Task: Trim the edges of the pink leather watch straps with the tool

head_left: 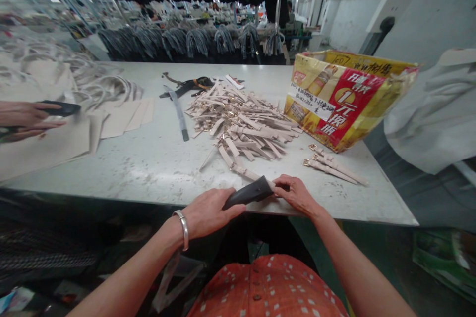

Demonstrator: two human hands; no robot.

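Observation:
My left hand (pixel 208 213) is closed round a dark grey flat tool (pixel 250 192) at the table's near edge, a silver bangle on the wrist. My right hand (pixel 295 193) is pinched on a beige strap (pixel 245 172) just under the tool's tip. The strap runs back toward a large heap of beige straps with gold buckles (pixel 241 121) in the middle of the table. Three finished straps (pixel 330 163) lie side by side to the right of my right hand.
A yellow and red cardboard box (pixel 345 96) stands at the right. Dark straps and a grey strip (pixel 180 114) lie behind the heap. At the far left another person's hand (pixel 26 116) holds a dark tool over beige sheets (pixel 119 116). Bundled straps hang behind the grey table (pixel 148 163).

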